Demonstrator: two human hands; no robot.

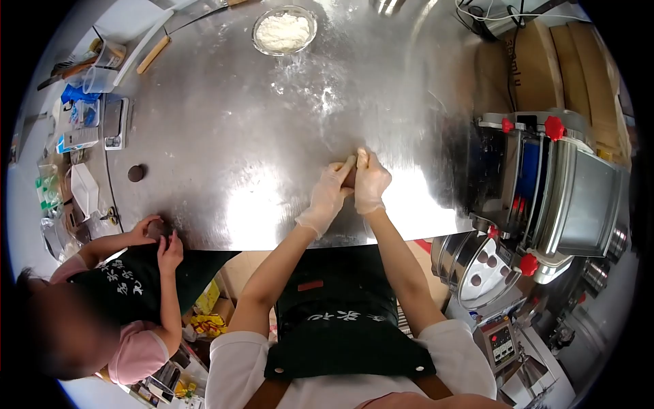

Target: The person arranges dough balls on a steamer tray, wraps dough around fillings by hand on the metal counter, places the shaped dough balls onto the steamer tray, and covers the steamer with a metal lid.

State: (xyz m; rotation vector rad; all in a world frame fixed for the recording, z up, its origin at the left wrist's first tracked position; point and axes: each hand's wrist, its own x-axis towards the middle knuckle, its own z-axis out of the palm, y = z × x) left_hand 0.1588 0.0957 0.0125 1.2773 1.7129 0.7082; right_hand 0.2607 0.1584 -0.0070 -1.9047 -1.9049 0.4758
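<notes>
Clear gloves cover both my hands, which meet low over the metal table (225,116) near its front edge. Between them shows a brown dough piece (350,179), mostly hidden by fingers. My left hand (331,191) is closed around its left side. On the other side my right hand (372,183) has its fingers curled in against the same piece. White flour is dusted on the metal beyond my hands, and a bowl of flour (284,31) stands at the far side.
At left, a co-worker's hands (158,235) hold another brown piece, with a dark brown disc (135,173) lying nearby. A scale (116,123) sits by the left edge. To the right are a roller machine (586,198) and a round steamer tray (470,300) holding several brown discs.
</notes>
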